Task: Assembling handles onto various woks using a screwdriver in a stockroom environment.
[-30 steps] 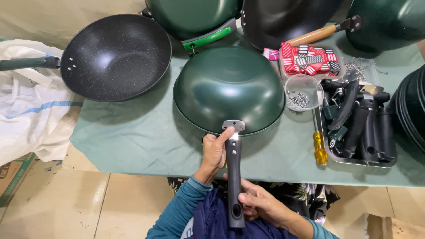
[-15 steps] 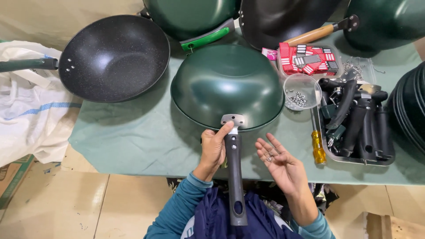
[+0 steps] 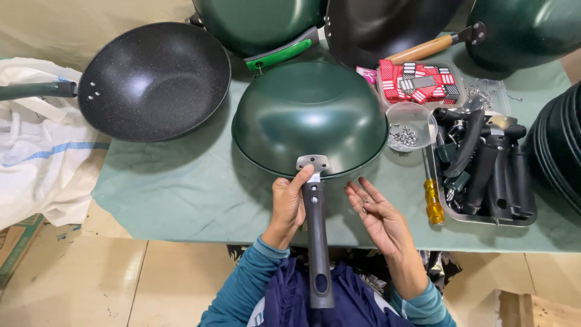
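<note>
Dark green enamel faces up: the wok (image 3: 310, 118) lies upside down in the middle of the tabletop (image 3: 181, 194), its rim toward you. Your left hand (image 3: 289, 203) pins the long black handle (image 3: 317, 242) against the steel bracket (image 3: 313, 163), thumb stretched up to the plate, so that grip is closed around the handle's top end. Your right hand (image 3: 378, 215) hovers just right of the handle, palm up, fingers spread; something tiny may lie on the palm, but you cannot tell from here.

You look to be at the fastening step: handle seated, not yet fixed. Next you likely need 1 fastener from the clear cup of screws (image 3: 411, 127) just right of the wok, and the yellow-handled screwdriver (image 3: 433, 200) lying near it beside the tray of spare handles (image 3: 487, 163). Keep the left hand steady so bracket and handle stay lined up.
</note>
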